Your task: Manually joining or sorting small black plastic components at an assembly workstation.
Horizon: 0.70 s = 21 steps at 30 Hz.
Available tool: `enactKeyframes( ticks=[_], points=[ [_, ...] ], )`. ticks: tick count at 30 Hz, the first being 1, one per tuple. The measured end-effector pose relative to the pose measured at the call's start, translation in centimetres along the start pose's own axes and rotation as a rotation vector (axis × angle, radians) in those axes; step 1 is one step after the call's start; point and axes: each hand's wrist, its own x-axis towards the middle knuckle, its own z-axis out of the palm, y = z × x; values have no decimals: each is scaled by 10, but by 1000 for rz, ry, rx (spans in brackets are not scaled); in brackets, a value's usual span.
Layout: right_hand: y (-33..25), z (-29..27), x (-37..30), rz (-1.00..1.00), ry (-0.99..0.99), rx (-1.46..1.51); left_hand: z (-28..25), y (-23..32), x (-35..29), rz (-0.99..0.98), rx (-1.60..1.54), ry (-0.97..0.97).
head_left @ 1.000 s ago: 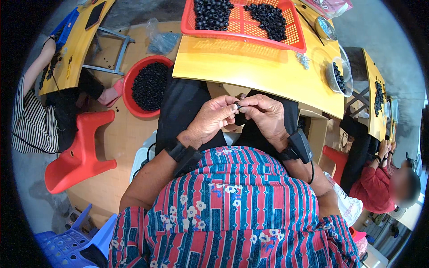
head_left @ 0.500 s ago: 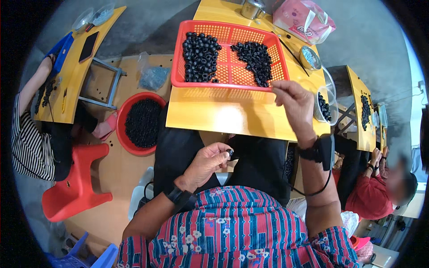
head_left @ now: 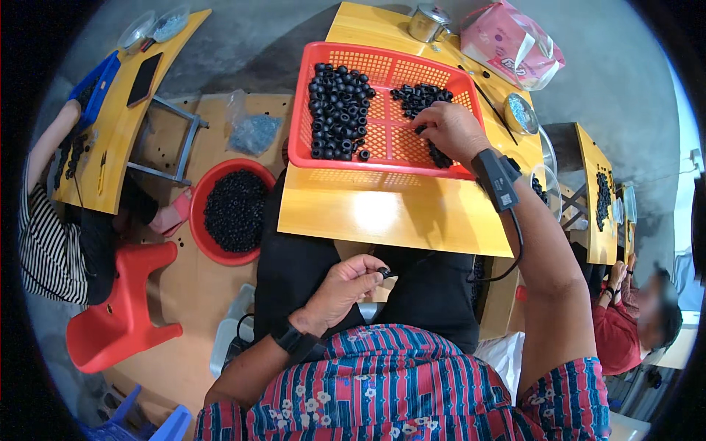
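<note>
Over my lap, my left hand (head_left: 344, 290) is closed, pinching a small black round part (head_left: 384, 272) between thumb and fingertip. My right hand (head_left: 454, 134) reaches into the red plastic basket (head_left: 368, 162) on the table. Its fingers are drawn together on a small black piece (head_left: 420, 129), just above the right-hand heap of small black ring-shaped pieces (head_left: 425, 97), which it partly hides. In the basket's left half lies a heap of larger, rounded black parts with holes (head_left: 338, 110).
A red tub (head_left: 197, 234) full of black parts stands on the floor at left. A metal mug (head_left: 429, 23), a pink bag (head_left: 507, 44), a bowl (head_left: 521, 112) and a clear tub (head_left: 546, 187) line the table's right side. Co-workers sit on both sides.
My right hand has moved from beyond the basket's near right corner to inside it, over the right heap. My left hand keeps its part in nearly the same place. The view has shifted slightly.
</note>
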Motion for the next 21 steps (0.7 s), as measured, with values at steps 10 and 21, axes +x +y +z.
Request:
enactKeyframes(
  ticks=[10, 21],
  points=[
    [-2, 12, 8, 55, -20, -250, 0, 2, 1, 11, -1, -5],
    [-2, 14, 7, -62, -90, -462, 0, -6, -1, 27, 35, 25]
  ],
)
